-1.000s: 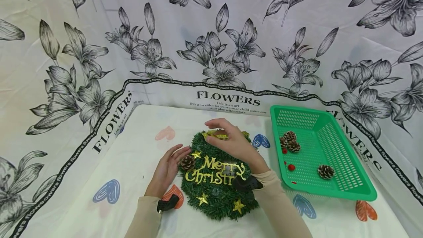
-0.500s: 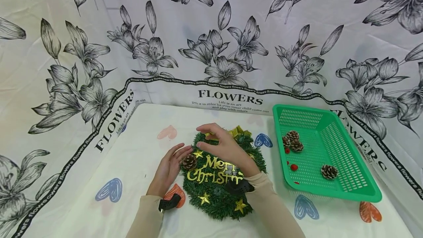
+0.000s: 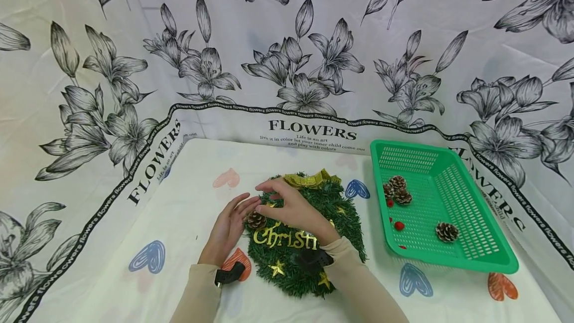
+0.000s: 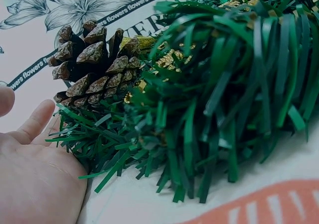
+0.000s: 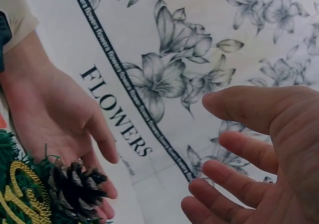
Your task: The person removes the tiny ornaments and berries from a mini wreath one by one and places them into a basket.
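Note:
A green Christmas wreath (image 3: pixel 305 275) lies flat on the table, bearing gold "Merry Christmas" lettering (image 3: pixel 278 238), gold stars (image 3: pixel 277 268) and a gold ribbon (image 3: pixel 309 179). A pinecone (image 3: pixel 255 219) sits at its left edge, large in the left wrist view too. Beside that edge, my left hand (image 3: pixel 228 231) rests with relaxed fingers against the wreath's side, holding nothing. Above the wreath's upper left hovers my right hand (image 3: pixel 293 208), thumb and fingers spread apart with nothing between them. It hides the word "Merry" and some of the greenery.
To the right stands a green plastic basket (image 3: pixel 448 264) with several pinecones (image 3: pixel 447 232) and small red balls (image 3: pixel 399 226) inside. A white cloth printed with hearts (image 3: pixel 148 257) covers the table. Behind hangs a flower-printed curtain (image 3: pixel 305 79).
My right hand has moved left and slightly down from the gold ribbon toward the pinecone, uncovering the ribbon. My left hand has stayed by the wreath's left side.

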Demonstrator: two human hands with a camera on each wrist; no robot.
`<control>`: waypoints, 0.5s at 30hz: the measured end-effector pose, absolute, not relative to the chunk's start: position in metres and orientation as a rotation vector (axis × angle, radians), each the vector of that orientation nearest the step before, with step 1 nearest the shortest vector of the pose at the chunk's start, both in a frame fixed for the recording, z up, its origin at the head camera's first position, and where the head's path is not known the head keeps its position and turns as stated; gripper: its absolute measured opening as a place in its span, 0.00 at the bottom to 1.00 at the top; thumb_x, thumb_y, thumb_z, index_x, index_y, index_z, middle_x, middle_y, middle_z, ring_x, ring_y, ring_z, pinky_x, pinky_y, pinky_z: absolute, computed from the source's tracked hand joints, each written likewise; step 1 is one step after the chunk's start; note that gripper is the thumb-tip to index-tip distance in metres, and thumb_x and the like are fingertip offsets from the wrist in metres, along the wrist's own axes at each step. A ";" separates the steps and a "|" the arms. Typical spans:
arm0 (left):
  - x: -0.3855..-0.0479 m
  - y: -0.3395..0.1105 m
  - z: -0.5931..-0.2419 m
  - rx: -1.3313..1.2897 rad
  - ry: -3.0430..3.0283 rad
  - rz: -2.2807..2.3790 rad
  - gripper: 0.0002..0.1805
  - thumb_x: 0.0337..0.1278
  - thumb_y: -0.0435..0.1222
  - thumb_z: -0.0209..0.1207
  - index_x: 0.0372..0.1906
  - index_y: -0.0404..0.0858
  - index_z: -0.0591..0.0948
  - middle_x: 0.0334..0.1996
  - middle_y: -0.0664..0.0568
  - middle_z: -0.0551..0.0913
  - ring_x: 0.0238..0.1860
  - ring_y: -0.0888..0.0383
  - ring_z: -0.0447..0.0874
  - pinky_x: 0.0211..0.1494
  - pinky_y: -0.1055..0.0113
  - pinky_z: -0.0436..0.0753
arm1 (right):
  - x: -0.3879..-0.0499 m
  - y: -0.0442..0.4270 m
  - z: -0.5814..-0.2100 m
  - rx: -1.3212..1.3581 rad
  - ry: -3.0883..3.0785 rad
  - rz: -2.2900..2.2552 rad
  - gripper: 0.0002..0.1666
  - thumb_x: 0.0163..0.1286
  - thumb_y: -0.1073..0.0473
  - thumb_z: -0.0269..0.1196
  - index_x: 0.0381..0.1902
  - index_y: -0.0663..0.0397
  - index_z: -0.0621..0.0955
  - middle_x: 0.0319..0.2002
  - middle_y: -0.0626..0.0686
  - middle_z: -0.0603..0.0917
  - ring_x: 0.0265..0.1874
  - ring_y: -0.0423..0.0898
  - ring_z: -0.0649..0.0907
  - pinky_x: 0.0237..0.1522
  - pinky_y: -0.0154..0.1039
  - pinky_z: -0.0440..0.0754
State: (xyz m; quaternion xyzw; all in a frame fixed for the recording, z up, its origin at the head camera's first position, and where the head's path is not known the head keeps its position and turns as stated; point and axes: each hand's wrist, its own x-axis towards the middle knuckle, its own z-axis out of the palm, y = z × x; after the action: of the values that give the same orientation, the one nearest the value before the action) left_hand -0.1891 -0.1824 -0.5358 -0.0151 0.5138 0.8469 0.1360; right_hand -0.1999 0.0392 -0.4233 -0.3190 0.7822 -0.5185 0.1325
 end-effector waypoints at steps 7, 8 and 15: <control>-0.192 -0.182 -0.536 -0.021 1.451 2.470 0.33 0.83 0.53 0.36 0.80 0.39 0.54 0.70 0.51 0.76 0.68 0.62 0.76 0.83 0.43 0.28 | -0.201 0.035 -0.438 -0.986 2.277 -1.465 0.27 0.75 0.53 0.64 0.68 0.50 0.73 0.67 0.57 0.74 0.65 0.56 0.75 0.67 0.59 0.72; -0.193 -0.182 -0.535 -0.023 1.444 2.474 0.33 0.83 0.53 0.36 0.80 0.39 0.54 0.68 0.52 0.77 0.68 0.61 0.76 0.83 0.44 0.30 | -0.201 0.034 -0.440 -0.992 2.275 -1.465 0.26 0.75 0.53 0.64 0.68 0.48 0.74 0.67 0.58 0.74 0.65 0.55 0.75 0.67 0.59 0.72; -0.191 -0.183 -0.535 -0.085 1.427 2.479 0.33 0.83 0.53 0.37 0.80 0.39 0.55 0.63 0.58 0.80 0.66 0.62 0.77 0.84 0.47 0.39 | -0.197 0.029 -0.454 -0.965 2.220 -1.450 0.27 0.74 0.49 0.64 0.69 0.42 0.74 0.69 0.58 0.73 0.69 0.57 0.72 0.70 0.60 0.70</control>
State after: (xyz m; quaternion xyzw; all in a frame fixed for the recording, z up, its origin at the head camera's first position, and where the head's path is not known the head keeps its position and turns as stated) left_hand -0.1909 -0.1825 -0.5349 -0.0296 0.4939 0.8578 0.1394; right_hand -0.1968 0.0288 -0.4538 -0.3375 0.7769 -0.5072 0.1593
